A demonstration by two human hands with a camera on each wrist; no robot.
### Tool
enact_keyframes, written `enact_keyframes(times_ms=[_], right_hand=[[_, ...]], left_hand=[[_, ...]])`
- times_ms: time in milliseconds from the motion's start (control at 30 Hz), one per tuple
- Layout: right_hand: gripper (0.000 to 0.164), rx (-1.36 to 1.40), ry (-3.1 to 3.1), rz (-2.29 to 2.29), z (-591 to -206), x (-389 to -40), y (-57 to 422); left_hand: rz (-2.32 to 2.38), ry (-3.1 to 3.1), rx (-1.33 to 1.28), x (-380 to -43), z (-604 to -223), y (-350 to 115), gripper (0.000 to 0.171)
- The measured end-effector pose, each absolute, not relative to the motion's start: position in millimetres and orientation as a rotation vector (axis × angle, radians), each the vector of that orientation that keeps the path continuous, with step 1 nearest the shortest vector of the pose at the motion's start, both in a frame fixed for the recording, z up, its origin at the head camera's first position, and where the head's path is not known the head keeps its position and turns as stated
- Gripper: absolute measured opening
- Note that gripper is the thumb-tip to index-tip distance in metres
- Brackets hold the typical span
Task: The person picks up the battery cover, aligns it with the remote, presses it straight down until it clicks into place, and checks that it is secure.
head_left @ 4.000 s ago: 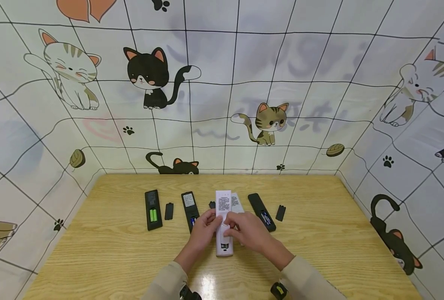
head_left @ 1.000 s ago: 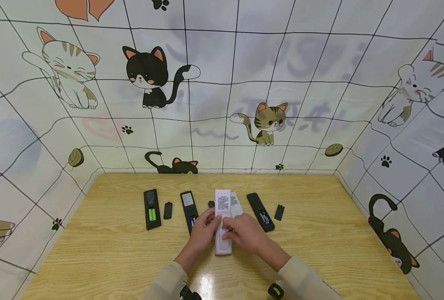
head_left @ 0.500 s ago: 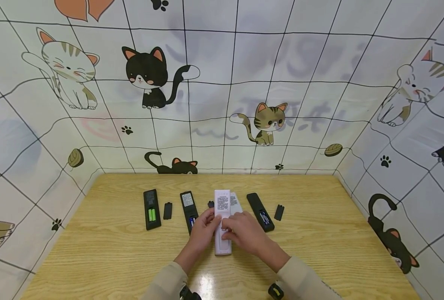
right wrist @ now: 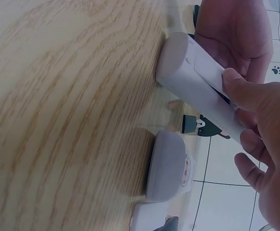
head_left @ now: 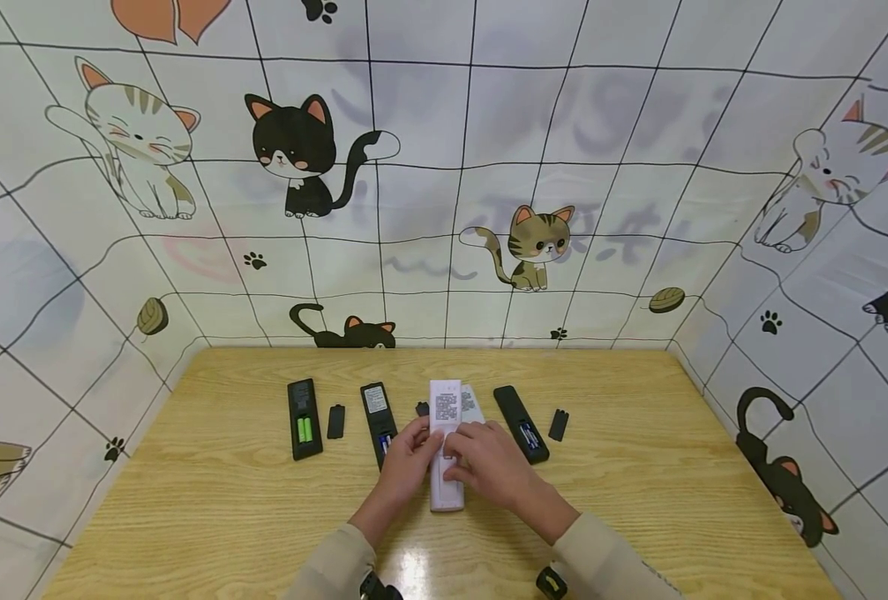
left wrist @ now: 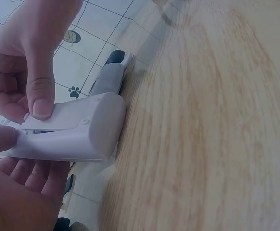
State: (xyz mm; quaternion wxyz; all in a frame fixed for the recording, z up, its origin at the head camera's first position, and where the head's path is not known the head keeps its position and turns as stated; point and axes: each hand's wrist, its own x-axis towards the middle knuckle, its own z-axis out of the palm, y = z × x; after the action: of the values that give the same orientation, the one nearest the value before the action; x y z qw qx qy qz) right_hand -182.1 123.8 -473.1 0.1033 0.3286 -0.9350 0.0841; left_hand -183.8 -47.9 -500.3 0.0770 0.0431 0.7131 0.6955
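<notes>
Gripping a white remote in the left hand, just below the centre of the head view, printed back turned up. Curling the left fingers underneath and setting the thumb at an edge, as seen in the left wrist view. Pinching the white battery cover between thumb and forefinger of the right hand, at lower centre of the head view. Showing a dark gap along one long edge of that cover in both wrist views; cannot tell how the end under the fingers sits. Partly hiding a pale remote behind. Seeing, at centre left on the wooden table, a black remote with green batteries, a small black cover and a labelled black remote. Finding, at centre right, a slanted black remote beside a notched black cover.
</notes>
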Motion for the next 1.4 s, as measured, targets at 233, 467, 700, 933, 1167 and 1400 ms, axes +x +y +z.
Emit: enact_keyframes(times_ms=[233, 467, 700, 933, 1167, 1400], right_hand=[[0.028, 0.973, -2.735, 0.225, -476, -181, 123], [0.03, 0.947, -2.783, 0.247, -475, -180, 124], [0.046, 0.74, -2.955, 0.618, -469, -177, 125], [0.08, 0.447, -3.029, 1.066, -466, -176, 125], [0.071, 0.5, -3.094, 1.319, -471, -178, 127], [0.052, 0.511, -3.078, 1.43, -477, -179, 129]], left_hand=[[2.063, 2.173, 0.144, -174, -482, -49, 0.036], [2.073, 2.166, 0.152, -187, -507, -49, 0.036], [2.064, 2.185, 0.131, -187, -513, -49, 0.04], [2.03, 2.206, 0.11, -186, -512, -52, 0.04], [2.008, 2.224, 0.11, -188, -513, -52, 0.038], [1.993, 2.221, 0.105, -189, -513, -54, 0.039]])
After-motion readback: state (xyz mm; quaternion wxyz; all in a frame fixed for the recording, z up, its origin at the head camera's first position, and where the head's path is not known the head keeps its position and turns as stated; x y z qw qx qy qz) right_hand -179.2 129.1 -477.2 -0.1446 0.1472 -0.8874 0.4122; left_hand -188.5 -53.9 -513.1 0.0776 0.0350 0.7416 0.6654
